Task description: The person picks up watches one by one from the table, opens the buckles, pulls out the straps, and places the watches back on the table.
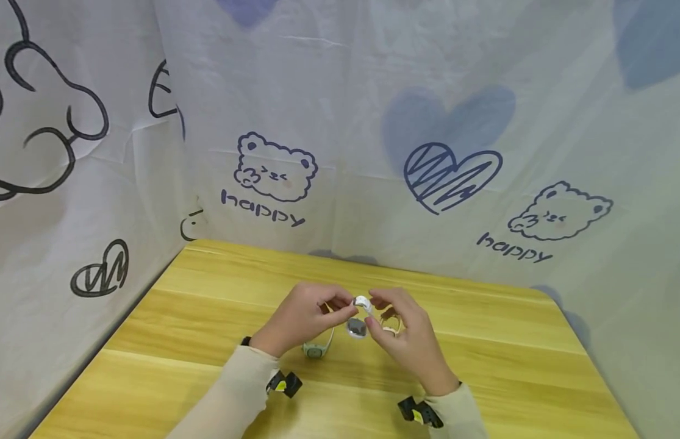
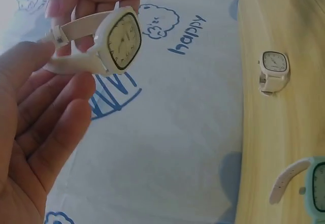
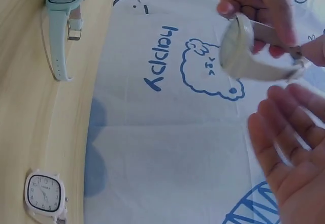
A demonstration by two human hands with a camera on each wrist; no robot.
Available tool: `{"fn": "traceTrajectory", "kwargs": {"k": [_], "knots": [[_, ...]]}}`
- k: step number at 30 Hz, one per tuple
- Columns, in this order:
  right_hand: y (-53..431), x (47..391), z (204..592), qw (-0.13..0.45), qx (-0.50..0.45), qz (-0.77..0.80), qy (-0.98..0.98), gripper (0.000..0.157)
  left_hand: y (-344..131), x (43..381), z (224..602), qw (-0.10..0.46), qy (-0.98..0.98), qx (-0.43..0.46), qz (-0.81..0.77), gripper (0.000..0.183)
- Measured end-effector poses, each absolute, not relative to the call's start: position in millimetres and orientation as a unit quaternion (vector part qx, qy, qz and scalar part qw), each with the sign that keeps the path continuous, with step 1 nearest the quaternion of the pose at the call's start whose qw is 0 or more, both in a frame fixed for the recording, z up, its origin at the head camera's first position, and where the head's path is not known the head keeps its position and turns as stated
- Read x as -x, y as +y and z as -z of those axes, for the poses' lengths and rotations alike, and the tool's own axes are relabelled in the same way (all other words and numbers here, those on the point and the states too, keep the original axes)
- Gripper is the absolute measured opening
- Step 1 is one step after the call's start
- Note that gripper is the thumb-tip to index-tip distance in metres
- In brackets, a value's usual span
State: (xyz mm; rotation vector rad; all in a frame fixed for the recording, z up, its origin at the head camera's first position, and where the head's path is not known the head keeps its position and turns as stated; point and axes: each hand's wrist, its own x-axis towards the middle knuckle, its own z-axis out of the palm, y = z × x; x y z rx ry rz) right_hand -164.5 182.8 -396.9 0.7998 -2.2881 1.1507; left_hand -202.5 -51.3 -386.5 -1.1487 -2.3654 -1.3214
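Observation:
A white wristwatch [image 1: 357, 328] with a squarish face is held up over the table between both hands. Its strap curves round toward the buckle [image 2: 60, 35]. My left hand [image 1: 304, 314] pinches the strap near the buckle, thumb on top and fingers beneath. My right hand [image 1: 411, 335] is at the other side, thumb and fingertips about the strap end; the exact contact is blurred in the right wrist view. In the left wrist view the face [image 2: 124, 40] points away from the left palm. Below on the table lie a mint-green watch [image 1: 314, 350] and a pale pinkish-white watch [image 1: 391, 330].
The wooden table [image 1: 482, 366] has rounded far corners. A white cloth [image 1: 340, 122] printed with hearts and bears hangs behind it and along the left side. The mint watch lies nearest the left hand, the pale one beneath the right.

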Motion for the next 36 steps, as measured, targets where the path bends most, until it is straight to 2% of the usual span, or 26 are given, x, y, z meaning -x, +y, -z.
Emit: {"fn": "traceTrajectory", "kwargs": {"k": [7,21,36], "knots": [[183.3,164.1,395.3,0.237,-0.328,-0.432,-0.806,0.027,-49.6,197.6,381.2,0.106,-0.797,0.419,0.422,0.016],[186.2,163.8,395.5,0.218,-0.355,-0.351,-0.838,0.021,-50.5,194.9,376.7,0.113,-0.820,0.434,0.355,0.018],[185.0,163.9,397.3,0.207,-0.333,-0.343,-0.854,0.018,-49.2,195.2,376.1,0.104,-0.832,0.430,0.334,0.011]]}}
